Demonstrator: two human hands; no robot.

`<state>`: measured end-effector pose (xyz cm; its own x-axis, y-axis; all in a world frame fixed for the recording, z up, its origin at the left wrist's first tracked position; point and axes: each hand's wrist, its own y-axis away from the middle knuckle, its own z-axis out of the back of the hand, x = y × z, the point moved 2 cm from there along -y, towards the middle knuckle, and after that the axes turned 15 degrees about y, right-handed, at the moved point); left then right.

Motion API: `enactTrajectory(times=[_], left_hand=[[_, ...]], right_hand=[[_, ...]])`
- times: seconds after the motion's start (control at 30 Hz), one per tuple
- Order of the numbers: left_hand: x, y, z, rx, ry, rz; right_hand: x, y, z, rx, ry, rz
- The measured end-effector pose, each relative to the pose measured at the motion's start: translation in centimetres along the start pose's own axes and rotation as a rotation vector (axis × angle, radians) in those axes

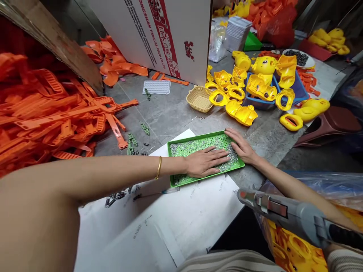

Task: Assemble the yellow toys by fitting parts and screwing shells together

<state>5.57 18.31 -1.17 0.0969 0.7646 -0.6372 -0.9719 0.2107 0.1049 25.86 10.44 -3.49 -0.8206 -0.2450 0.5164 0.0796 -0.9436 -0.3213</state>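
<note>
Bits (pixel 233 156) are covering most of the tray (pixel 195 137), one-o'clock holes (pixel 220 140) showing; left fingers (pixel 219 154) lying flat, empty; right fingers (pixel 235 136), grip unclear, touching.

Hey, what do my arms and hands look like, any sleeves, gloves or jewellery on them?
Your left hand and right hand have no gloves on. A thin, gold-coloured bangle circles the left forearm near the wrist. No sleeve shows on that forearm or on the visible part of the right forearm.
</note>
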Motion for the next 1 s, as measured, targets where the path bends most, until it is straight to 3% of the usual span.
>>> enactTrajectory(times=[0.13, 0.27, 0.33, 0.47, 0.57, 0.63, 0.7, 0.77, 0.87, 1.0], left_hand=[[1.3, -0.7, 0.7, 0.075, -0.036, -0.155], [2.9, 0.1, 1.8, -0.107, -0.104, 0.036], [3.3, 1.0, 1.7, -0.123, -0.126, 0.056], [2.5, 0.1, 0.7, -0.007, -0.115, -0.095], [2.1, -1.1, 0.8, -0.096, -0.119, 0.04], [2.1, -0.5, 1.0, -0.139, -0.113, 0.136], [2.1, 0.9, 1.3, -0.091, -0.08, 0.094], [1.9, 1.9, 1.5, 0.027, -0.031, -0.06], [1.9, 1.1, 2.0, 0.115, -0.015, -0.156], [2.6, -0.2, 2.1, -0.108, -0.059, 0.075]], right_hand=[[-0.1, 0.0, -0.6, 0.003, -0.073, -0.006], [0.1, -0.3, -1.0, 0.006, -0.071, 0.004], [0.1, -0.7, -1.1, 0.003, -0.026, 0.003], [0.0, -0.9, -1.2, -0.003, 0.007, -0.011], [0.1, -0.7, -1.2, -0.009, -0.009, -0.011], [0.1, -0.6, -1.3, -0.011, -0.023, -0.012], [0.0, -0.6, -1.4, -0.008, -0.035, -0.013], [-0.2, -0.6, -1.6, -0.003, -0.044, -0.009], [-0.4, -0.5, -1.7, 0.0, -0.055, -0.001], [-0.5, -0.3, -2.0, -0.014, -0.066, 0.004]])
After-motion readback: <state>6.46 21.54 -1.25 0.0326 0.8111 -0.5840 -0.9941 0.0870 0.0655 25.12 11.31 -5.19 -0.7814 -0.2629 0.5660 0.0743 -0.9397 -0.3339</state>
